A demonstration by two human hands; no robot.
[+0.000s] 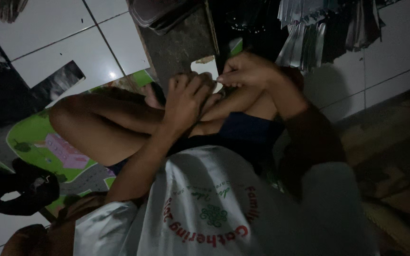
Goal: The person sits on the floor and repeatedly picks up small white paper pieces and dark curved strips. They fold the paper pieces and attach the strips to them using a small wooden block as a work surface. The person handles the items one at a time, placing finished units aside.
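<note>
I see my left hand (188,97) curled, fingers bent inward and knuckles up, forearm running down and left toward my chest. My right hand (245,71) sits just beside it, fingertips pinched together and pointing at the left hand's fingers, wrist bent, forearm dropping to the right. Both hands meet above my folded legs; what they pinch is too dark to tell
</note>
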